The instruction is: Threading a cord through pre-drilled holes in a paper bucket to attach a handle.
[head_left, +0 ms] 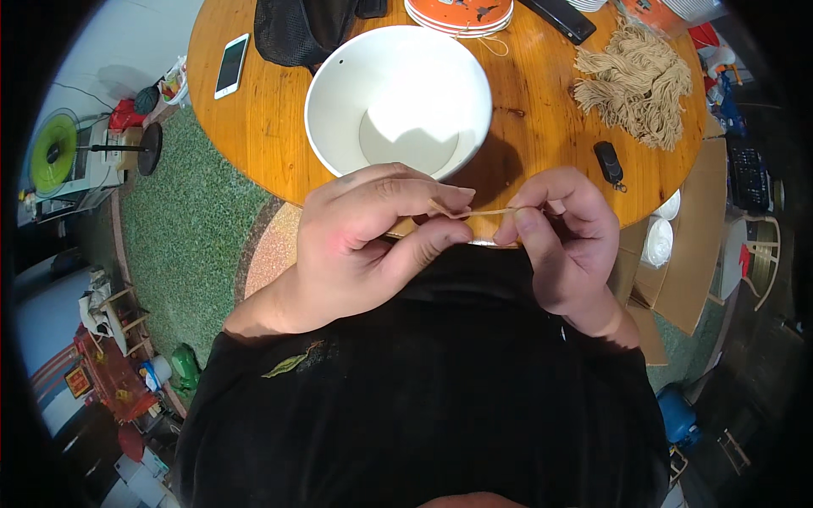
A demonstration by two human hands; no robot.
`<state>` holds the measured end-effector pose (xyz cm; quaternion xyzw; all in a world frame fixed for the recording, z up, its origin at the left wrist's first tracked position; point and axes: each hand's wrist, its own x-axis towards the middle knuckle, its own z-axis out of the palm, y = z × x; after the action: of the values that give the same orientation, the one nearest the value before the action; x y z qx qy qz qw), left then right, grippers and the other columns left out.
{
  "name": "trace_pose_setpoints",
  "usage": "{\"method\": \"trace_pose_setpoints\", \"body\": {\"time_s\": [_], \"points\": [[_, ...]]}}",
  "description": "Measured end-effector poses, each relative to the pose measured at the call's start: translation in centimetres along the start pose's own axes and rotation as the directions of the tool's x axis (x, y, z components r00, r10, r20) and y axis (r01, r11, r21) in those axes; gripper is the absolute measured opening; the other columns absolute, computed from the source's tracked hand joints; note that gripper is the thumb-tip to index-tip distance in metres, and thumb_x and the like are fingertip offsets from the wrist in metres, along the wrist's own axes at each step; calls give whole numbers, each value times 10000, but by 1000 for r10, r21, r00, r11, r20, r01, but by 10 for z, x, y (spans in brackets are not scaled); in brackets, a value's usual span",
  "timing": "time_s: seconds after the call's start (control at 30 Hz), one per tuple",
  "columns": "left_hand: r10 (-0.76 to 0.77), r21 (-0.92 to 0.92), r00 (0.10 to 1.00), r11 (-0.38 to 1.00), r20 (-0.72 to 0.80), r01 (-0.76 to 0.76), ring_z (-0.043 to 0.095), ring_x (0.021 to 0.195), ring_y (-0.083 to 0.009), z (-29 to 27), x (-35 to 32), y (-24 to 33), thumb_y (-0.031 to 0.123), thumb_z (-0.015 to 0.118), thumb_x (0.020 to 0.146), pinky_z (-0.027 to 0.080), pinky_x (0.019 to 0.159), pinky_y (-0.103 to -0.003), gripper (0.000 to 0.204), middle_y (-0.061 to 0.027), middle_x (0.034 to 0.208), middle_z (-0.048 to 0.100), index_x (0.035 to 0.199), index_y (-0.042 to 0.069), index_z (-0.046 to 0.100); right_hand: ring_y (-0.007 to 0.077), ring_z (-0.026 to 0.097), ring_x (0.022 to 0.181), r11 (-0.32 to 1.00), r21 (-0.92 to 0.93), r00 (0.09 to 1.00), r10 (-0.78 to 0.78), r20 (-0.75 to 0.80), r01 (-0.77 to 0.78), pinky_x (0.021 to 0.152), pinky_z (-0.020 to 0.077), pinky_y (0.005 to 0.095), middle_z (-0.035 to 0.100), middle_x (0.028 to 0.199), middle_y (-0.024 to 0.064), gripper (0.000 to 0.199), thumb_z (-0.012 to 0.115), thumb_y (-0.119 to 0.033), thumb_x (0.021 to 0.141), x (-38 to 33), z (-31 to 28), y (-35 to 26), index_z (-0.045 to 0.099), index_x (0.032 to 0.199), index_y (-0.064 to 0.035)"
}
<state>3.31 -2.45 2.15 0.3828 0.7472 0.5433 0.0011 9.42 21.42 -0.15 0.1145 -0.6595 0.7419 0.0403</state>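
Observation:
A thin tan cord [487, 212] is stretched between my two hands, just in front of the table's near edge. My left hand [377, 224] pinches one end between thumb and fingers, and a short piece sticks up past the fingertips. The other part is gripped by the thumb and fingertips of my right hand [566, 233]. Directly beyond my hands stands a white bucket [326, 110] on the round wooden table [542, 110]; its visible inside holds nothing. A bundle of similar tan cords [639, 85] lies at the right of the table.
A black key fob [608, 163] lies near the right edge. At the left is a white phone [232, 66] beside a black mesh bag [292, 30]. Orange-and-white round pieces [461, 13] are stacked at the back, near a black case [563, 19]. Cardboard [694, 245] stands right of the table.

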Motion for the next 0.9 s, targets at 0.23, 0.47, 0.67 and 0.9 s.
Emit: {"method": "trace_pose_setpoints", "body": {"time_s": [0.23,0.47,0.67,0.9], "points": [[-194,-364,981,916,-24,172,776,938,-250,4,-9,2,19,788,987,628,862,-345,162,-171,1061,769,1125,-56,748,63,693,824,999,-47,1000,-4,-4,4,706,499,194,693,896,46,96,641,53,1050,0,1,0,631,1139,18],[-144,-236,989,961,12,143,747,1033,-258,6,-5,-5,-34,669,1040,622,909,-351,127,-202,1143,731,1138,-65,743,36,545,707,972,-218,995,-96,-11,91,640,422,197,669,857,11,144,719,48,976,2,-9,18,661,1094,-11],[3,-140,1000,990,-4,-3,696,1102,-254,9,0,-4,-70,738,971,587,967,-349,162,-208,1314,666,1128,-51,771,38,447,678,945,-238,974,-223,37,225,630,397,208,704,982,27,347,892,-10,846,11,-9,11,673,1112,-51],[99,-77,995,992,31,-96,723,1053,-260,28,16,-3,-49,815,931,605,881,-338,175,-192,1292,659,1104,-19,807,54,578,695,954,-203,972,-232,-40,219,600,441,213,779,1069,81,514,981,-51,794,-7,-6,20,695,1221,-44]]}}
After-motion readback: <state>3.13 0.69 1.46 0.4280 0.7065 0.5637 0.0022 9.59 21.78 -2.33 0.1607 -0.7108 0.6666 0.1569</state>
